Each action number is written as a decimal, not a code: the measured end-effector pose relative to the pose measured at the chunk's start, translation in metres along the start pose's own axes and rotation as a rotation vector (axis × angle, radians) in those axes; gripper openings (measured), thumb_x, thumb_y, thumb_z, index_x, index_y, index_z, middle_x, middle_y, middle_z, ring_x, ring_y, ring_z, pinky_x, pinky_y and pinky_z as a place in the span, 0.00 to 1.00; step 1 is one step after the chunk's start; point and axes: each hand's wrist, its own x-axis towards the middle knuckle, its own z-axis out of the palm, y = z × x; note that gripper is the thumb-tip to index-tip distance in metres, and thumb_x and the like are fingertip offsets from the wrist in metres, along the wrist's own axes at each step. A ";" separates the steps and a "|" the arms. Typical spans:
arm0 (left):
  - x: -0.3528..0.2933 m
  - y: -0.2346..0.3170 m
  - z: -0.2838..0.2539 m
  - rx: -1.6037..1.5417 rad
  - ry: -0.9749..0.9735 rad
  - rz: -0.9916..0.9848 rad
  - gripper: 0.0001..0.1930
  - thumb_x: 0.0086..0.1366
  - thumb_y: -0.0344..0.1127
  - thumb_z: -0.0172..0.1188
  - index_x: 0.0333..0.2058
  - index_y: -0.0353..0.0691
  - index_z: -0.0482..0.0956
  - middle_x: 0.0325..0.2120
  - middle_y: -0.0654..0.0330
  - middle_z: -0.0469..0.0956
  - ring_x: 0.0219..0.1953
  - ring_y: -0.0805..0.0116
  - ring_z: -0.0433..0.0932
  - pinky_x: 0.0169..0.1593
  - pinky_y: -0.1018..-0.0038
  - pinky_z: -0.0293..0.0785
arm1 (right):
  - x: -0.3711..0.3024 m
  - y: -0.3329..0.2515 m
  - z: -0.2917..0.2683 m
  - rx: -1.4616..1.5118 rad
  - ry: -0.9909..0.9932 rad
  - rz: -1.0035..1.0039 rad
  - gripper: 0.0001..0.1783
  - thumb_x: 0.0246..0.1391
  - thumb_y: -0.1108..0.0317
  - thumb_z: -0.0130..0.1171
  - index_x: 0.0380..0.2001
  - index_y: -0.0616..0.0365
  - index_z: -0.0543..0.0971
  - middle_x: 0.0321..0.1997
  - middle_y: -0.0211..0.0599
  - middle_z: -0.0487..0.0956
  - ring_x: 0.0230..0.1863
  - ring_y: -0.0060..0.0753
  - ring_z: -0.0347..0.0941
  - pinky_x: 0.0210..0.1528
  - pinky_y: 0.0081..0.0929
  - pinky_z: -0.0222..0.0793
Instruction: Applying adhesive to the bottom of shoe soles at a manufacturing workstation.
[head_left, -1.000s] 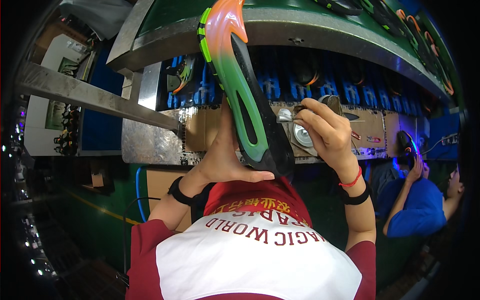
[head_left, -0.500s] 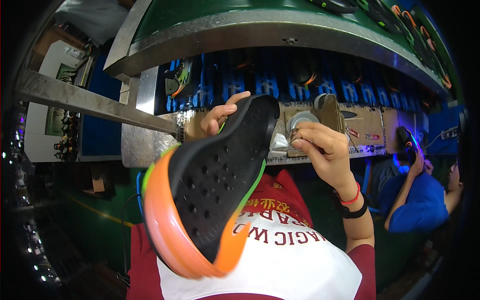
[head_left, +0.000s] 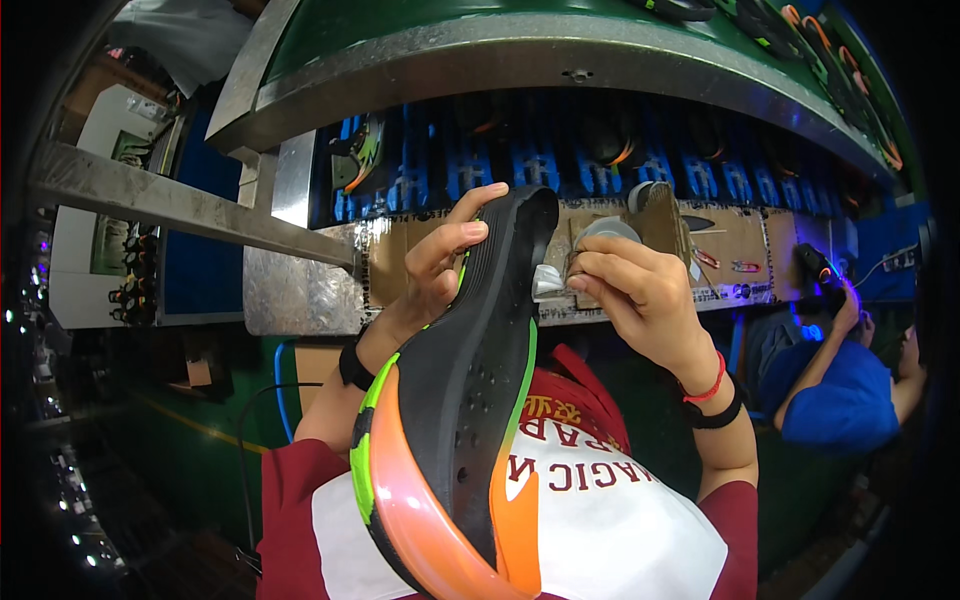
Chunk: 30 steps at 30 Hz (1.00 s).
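A large shoe sole (head_left: 437,400), black with orange and lime green edging and small holes, stands steeply in front of my chest. My left hand (head_left: 440,255) is closed on its upper left edge, with some fingers hidden behind it. Just right of the sole's upper part, my right hand (head_left: 635,295) is in a pinch, thumb against fingers. A small crumpled white piece (head_left: 547,281) shows beside those fingertips; whether they grip it or it lies on the bench behind, I cannot tell. Behind the right hand stands a round grey-white container (head_left: 606,230).
Cardboard (head_left: 740,250) covers the bench, with a brown carton piece (head_left: 661,225) and small tools on it. Blue holders (head_left: 533,170) line the back under a metal-edged green shelf (head_left: 560,65). At right, a person in a blue shirt (head_left: 838,395) handles a dark shoe part (head_left: 812,268).
The sole has turned more edge-on, showing more of its ribbed side, and its lower end has swung right and down. My right hand has shifted slightly left, toward the sole.
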 end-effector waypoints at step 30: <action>0.003 0.007 -0.001 -0.157 0.081 -0.025 0.23 0.70 0.53 0.41 0.54 0.43 0.59 0.58 0.34 0.58 0.60 0.45 0.62 0.60 0.58 0.60 | 0.003 0.003 0.000 0.215 -0.096 0.029 0.06 0.45 0.76 0.65 0.28 0.66 0.79 0.32 0.42 0.80 0.26 0.37 0.77 0.27 0.24 0.70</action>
